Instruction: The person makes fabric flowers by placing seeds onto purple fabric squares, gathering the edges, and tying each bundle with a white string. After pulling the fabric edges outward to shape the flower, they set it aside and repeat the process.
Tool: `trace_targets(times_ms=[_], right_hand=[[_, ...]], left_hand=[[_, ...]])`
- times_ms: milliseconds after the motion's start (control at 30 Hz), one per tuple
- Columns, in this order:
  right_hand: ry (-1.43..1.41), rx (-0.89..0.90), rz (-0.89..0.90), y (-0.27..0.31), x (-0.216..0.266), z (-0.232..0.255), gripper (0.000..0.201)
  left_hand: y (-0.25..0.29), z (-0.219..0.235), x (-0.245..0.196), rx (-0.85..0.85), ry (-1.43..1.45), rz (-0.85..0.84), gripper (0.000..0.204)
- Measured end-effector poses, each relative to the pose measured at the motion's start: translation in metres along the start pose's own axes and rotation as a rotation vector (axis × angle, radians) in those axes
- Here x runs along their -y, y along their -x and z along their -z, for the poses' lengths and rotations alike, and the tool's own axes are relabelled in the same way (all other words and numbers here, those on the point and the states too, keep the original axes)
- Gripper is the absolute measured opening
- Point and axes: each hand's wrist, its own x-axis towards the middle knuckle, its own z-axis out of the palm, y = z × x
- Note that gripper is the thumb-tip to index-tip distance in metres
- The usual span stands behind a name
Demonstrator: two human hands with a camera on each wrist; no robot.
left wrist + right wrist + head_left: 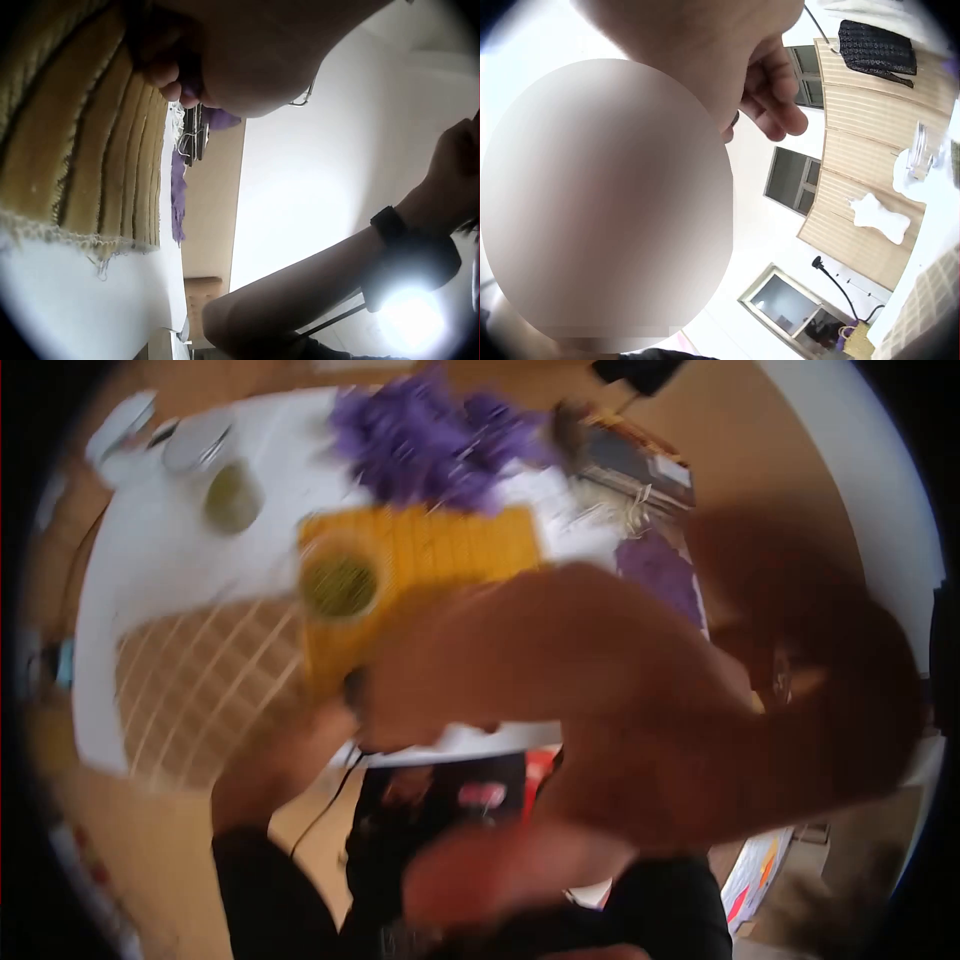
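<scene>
In the left wrist view, my left hand (225, 56) is above the far part of a yellow ribbed mat (112, 157), its fingers bent; shadow hides whether they grip anything. A small purple patch shows between them. My right hand (769, 82) is raised beside my blurred-out head, fingers loosely curled with nothing visible in them. A dark band (388, 225) is round that raised arm. In the head view, a large blurred arm crosses in front of the yellow mat (450, 540), on which a round container of green bits (340, 582) stands.
A purple bunch (430, 440) lies behind the mat, with a dark box (635, 465) to its right. Purple cloth (660, 572) lies at the table's right side. A brown lattice-patterned piece (210, 680) and a greenish container (232, 498) are on the left.
</scene>
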Motion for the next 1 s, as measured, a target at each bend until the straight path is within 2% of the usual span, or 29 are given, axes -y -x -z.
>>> trace_targets(times_ms=[67,133,200,233,300,333,400,500,533,567,600,633,667,700,800,833,967,1000], right_hand=[[0.320,-0.015,-0.144,0.000,0.003,-0.025,0.015],[0.335,0.019,-0.216,0.022,-0.011,-0.033,0.017],[0.341,0.012,-0.208,0.037,-0.018,-0.030,0.014],[0.348,0.006,-0.210,0.042,-0.026,-0.029,0.011],[0.370,0.015,-0.238,0.051,-0.024,-0.020,0.011],[0.397,0.027,-0.263,0.054,-0.023,-0.015,0.011],[0.382,0.028,-0.288,0.057,-0.024,-0.005,0.011],[0.456,0.003,-0.280,0.057,-0.024,0.011,0.008],[0.464,-0.035,-0.326,0.055,-0.020,0.021,0.008],[0.484,-0.257,-0.277,0.055,-0.025,0.023,0.011],[0.543,-0.298,-0.309,0.053,-0.012,0.034,0.010],[0.632,-0.339,-0.281,0.056,-0.006,0.048,0.016],[0.604,-0.569,-0.254,0.053,-0.003,0.051,0.018],[0.593,-0.577,-0.256,0.050,0.001,0.060,0.018],[0.429,-0.313,0.010,0.056,0.018,0.101,0.021],[0.425,-0.326,0.003,0.061,0.023,0.109,0.021],[0.770,-0.236,0.194,0.075,0.038,0.137,0.020],[0.855,-0.216,0.222,0.079,0.040,0.136,0.020]], left_hand=[[0.003,-0.001,-0.003,-0.075,0.024,-0.080,0.024],[0.006,-0.002,-0.004,-0.176,0.059,-0.187,0.025],[0.007,-0.004,-0.002,-0.274,0.125,-0.276,0.026],[0.004,-0.004,0.008,-0.272,0.130,-0.264,0.026],[-0.001,-0.006,0.021,-0.177,0.388,-0.272,0.029],[-0.005,0.000,0.019,-0.166,0.382,-0.266,0.029],[-0.010,0.016,0.004,0.063,0.026,-0.023,0.030],[-0.011,0.019,-0.004,0.073,0.004,0.017,0.027],[-0.011,0.012,0.004,0.087,-0.005,0.027,0.027],[-0.011,0.003,0.016,0.034,0.008,-0.008,0.026],[-0.010,-0.004,0.028,-0.022,0.020,-0.045,0.025],[-0.009,0.008,0.013,0.011,-0.020,-0.028,0.023],[-0.010,0.012,0.007,0.014,-0.029,-0.020,0.023],[-0.011,0.014,0.003,0.033,-0.014,0.036,0.023],[-0.010,0.017,-0.003,0.077,-0.015,0.128,0.021],[-0.010,0.017,-0.003,0.085,-0.027,0.138,0.021],[-0.013,0.018,-0.004,0.113,-0.021,0.173,0.022],[-0.011,0.016,-0.002,0.089,-0.023,0.131,0.022]])
